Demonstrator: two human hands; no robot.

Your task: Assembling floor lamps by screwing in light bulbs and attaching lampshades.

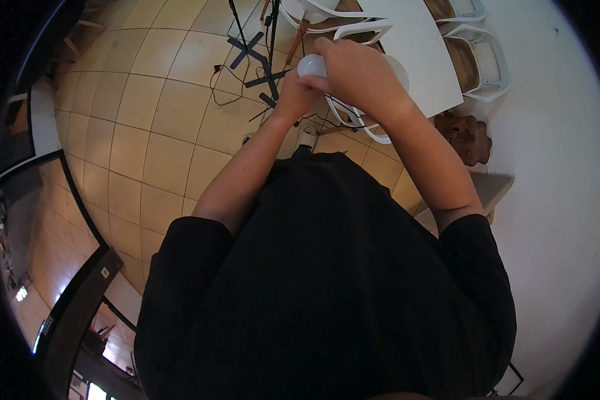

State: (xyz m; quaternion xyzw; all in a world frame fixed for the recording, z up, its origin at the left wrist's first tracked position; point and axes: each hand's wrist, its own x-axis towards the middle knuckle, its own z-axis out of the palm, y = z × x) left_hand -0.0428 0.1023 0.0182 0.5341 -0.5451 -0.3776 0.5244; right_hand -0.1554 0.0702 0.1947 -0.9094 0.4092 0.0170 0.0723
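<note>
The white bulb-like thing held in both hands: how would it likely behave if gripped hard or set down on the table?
The white rounded bulb looks smooth and glossy, so it is probably somewhat slippery. Its round dome suggests it would roll if laid on the white table. The left hand and right hand together cover most of it, so it seems small, probably light, possibly fragile.

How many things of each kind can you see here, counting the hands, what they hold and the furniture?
Hands: 2, the left hand and the right hand, both on the bulb.
White round light bulb: 1.
White table: 1.
White chairs: 4 in view, partly hidden.
Black stands on the tiled floor: 1 clear.
Total: 9.
</note>
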